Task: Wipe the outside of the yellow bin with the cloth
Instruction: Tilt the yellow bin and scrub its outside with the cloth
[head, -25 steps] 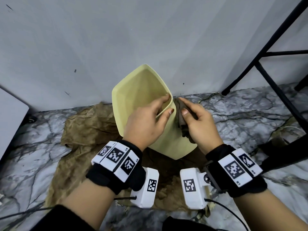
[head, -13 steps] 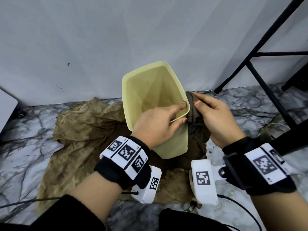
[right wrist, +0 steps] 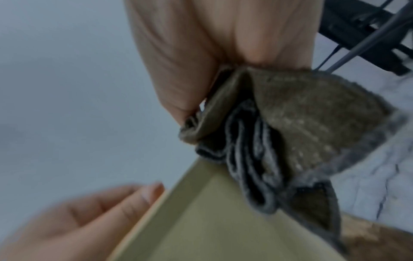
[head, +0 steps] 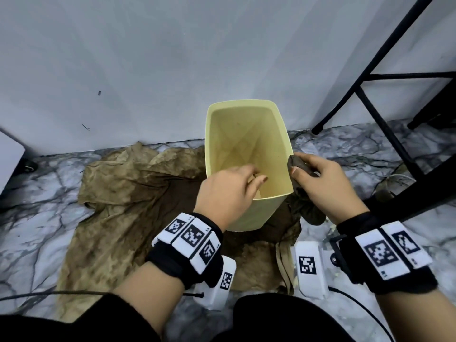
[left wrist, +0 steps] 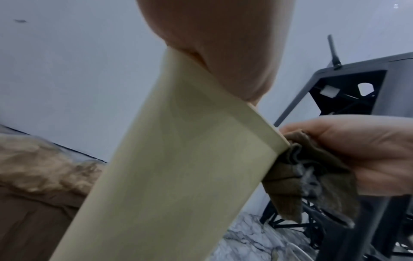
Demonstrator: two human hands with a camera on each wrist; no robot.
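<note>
The pale yellow bin [head: 246,218] stands upright on a stained sheet, its mouth facing me. My left hand [head: 249,178] grips its near rim, fingers hooked inside and the palm outside. My right hand [head: 318,183] holds a bunched dark brown cloth [head: 299,165] against the bin's right outer wall just below the rim; the cloth's loose end [head: 311,211] hangs down. In the left wrist view the cloth [left wrist: 301,176] touches the bin's corner edge [left wrist: 274,141]. The right wrist view shows the cloth [right wrist: 301,132] folded under my fingers, above the bin's wall [right wrist: 212,220].
A tan, stained sheet [head: 118,218] lies under the bin on the marble floor. The white wall rises close behind. A black metal frame [head: 385,77] stands to the right, a white object [head: 9,159] at the far left. Cables [head: 357,304] trail near my wrists.
The bin has come from tilted to upright and turned its mouth toward me. My left fingers have slid further over the rim. My right hand stayed on the right wall with the cloth.
</note>
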